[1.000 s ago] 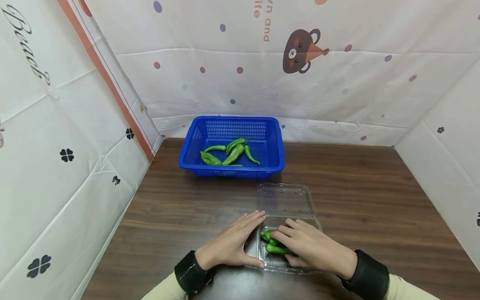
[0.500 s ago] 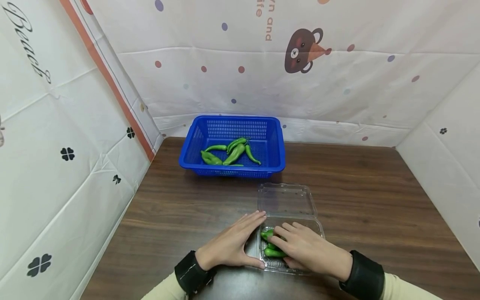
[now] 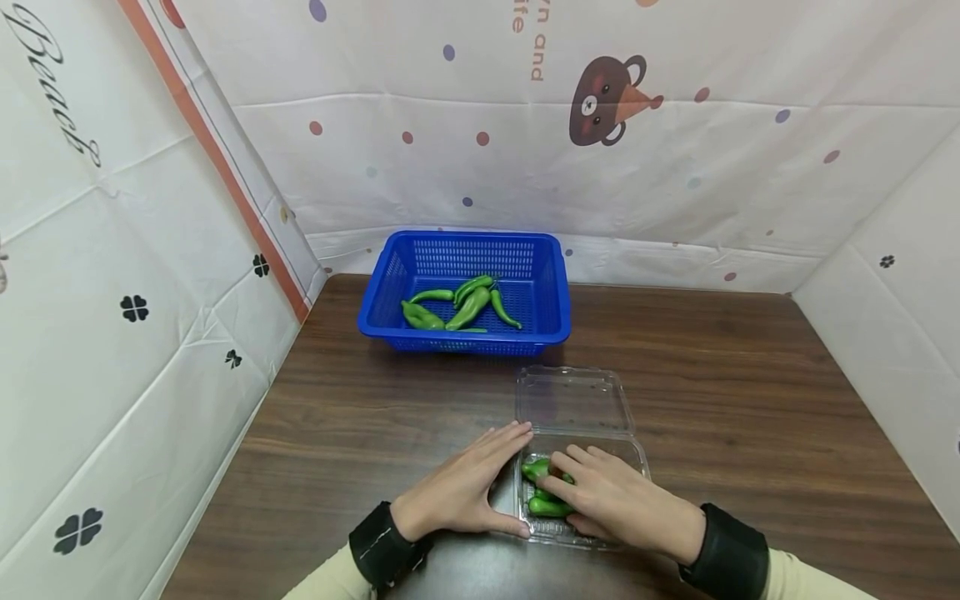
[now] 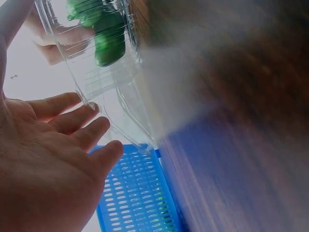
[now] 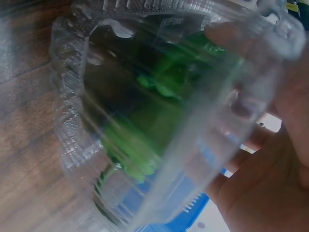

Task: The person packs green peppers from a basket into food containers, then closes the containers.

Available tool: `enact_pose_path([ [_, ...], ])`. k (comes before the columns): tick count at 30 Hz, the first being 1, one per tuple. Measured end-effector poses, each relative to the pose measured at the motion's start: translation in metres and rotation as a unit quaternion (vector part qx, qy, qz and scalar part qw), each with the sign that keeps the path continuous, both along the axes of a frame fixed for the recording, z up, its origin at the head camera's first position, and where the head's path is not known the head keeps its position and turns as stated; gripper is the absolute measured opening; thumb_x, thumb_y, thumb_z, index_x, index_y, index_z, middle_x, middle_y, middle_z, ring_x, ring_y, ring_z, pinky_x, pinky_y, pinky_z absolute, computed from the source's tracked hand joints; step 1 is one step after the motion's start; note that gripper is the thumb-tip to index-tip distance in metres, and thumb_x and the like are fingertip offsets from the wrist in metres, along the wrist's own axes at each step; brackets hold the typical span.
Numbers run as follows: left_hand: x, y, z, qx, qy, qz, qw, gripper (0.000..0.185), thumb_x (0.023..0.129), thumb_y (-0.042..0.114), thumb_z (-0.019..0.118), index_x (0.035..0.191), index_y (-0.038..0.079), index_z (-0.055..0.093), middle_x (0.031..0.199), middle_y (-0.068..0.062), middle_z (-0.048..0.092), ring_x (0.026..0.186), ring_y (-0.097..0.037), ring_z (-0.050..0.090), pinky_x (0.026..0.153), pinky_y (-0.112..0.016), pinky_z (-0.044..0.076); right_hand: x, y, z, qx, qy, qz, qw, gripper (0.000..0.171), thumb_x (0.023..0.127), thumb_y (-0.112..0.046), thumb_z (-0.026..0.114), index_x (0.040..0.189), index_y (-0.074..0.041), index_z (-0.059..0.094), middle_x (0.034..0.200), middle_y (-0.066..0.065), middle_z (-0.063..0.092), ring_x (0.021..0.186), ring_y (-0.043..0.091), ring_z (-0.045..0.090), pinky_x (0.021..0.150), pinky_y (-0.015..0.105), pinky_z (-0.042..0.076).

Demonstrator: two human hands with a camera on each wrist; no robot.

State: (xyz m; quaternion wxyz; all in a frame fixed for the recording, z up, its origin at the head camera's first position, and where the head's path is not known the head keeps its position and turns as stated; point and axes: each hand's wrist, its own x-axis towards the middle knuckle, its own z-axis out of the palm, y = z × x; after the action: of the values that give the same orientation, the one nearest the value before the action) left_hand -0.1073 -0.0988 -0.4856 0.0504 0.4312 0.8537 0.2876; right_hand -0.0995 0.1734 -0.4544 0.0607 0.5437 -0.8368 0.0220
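Dark brown wood-grain tabletop (image 3: 750, 400), its grain running roughly from 9 to 3 o'clock, ends in a straight far edge at 12 o'clock. Directly on it, near that edge at 11 o'clock, stands a blue slotted plastic basket (image 3: 465, 338). From the basket, at 5 o'clock, a clear plastic clamshell container (image 3: 551, 527) lies apart from it, spread open, its hinged lid (image 3: 573, 400) toward 12 and its base toward 6.
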Motion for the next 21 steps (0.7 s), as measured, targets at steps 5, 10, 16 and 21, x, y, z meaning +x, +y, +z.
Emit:
enact_pose_path([
  [5, 0.0000, 0.0004, -0.0001, 0.001, 0.001, 0.000, 1.0000, 0.115, 0.081, 0.066, 0.077, 0.163, 0.007, 0.023, 0.169, -0.011, 0.024, 0.155, -0.029, 0.023, 0.124, -0.049, 0.024, -0.0002, 0.0013, -0.0006, -0.002, -0.011, -0.005, 1.000, 0.060, 0.080, -0.037, 0.089, 0.132, -0.019, 0.065, 0.117, 0.001, 0.061, 0.096, 0.015, 0.058, 0.077, 0.034, 0.057],
  [10, 0.0004, 0.0006, 0.0001, 0.000, -0.001, 0.001, 1.0000, 0.115, 0.081, 0.067, 0.076, 0.164, 0.008, 0.022, 0.169, -0.010, 0.024, 0.155, -0.029, 0.023, 0.124, -0.049, 0.024, -0.0007, 0.0011, -0.0020, -0.005, -0.008, -0.007, 1.000, 0.058, 0.078, -0.032, 0.091, 0.130, -0.022, 0.067, 0.116, 0.001, 0.060, 0.096, 0.016, 0.057, 0.076, 0.035, 0.058],
  [16, 0.0006, 0.0005, 0.0001, 0.001, 0.000, 0.001, 1.0000, 0.115, 0.081, 0.065, 0.077, 0.164, 0.008, 0.022, 0.169, -0.011, 0.024, 0.155, -0.030, 0.024, 0.124, -0.049, 0.024, -0.0015, 0.0012, -0.0039, -0.010, -0.004, -0.005, 1.000, 0.055, 0.076, -0.031, 0.092, 0.125, -0.024, 0.069, 0.115, 0.001, 0.059, 0.094, 0.015, 0.056, 0.074, 0.033, 0.057],
  [21, 0.0007, 0.0008, -0.0002, 0.003, 0.004, -0.001, 1.0000, 0.115, 0.081, 0.066, 0.077, 0.164, 0.007, 0.022, 0.169, -0.011, 0.024, 0.155, -0.031, 0.024, 0.124, -0.050, 0.024, -0.0018, 0.0010, -0.0041, -0.007, -0.005, -0.003, 1.000, 0.053, 0.075, -0.032, 0.092, 0.122, -0.025, 0.068, 0.113, 0.000, 0.057, 0.092, 0.014, 0.053, 0.072, 0.031, 0.055],
])
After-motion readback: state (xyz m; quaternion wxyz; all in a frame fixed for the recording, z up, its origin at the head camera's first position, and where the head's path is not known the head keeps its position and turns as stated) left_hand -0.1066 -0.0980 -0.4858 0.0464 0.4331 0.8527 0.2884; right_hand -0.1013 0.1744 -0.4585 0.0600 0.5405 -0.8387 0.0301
